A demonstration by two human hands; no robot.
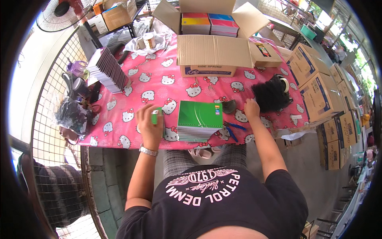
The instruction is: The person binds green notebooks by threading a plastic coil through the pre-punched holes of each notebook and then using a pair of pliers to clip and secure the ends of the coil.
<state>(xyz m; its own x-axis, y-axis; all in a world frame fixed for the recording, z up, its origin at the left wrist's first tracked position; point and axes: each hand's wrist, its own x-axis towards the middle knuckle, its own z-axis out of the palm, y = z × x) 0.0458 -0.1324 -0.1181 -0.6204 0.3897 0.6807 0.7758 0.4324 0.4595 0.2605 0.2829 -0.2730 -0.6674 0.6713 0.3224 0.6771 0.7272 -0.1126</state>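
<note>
My left hand (148,120) is closed on a green notebook (159,116). It is seen nearly edge-on, and my fingers hide most of it. Just right of it stands a neat stack of green notebooks (200,115) with a row of binding holes along the near edge. My right hand (252,109) has its fingers curled together beside a heap of black binding coils (272,94); what they pinch, if anything, is too small to tell. Blue-handled pliers (232,130) lie between the stack and my right forearm, near a small dark grey piece (229,106).
A pink cartoon-print cloth (151,81) covers the table. An open carton (215,51) of coloured notebooks stands at the back. Coil-bound notebooks (106,69) are piled at the left, near a plastic-wrapped bundle (73,112). Sealed cartons (318,91) are stacked at the right.
</note>
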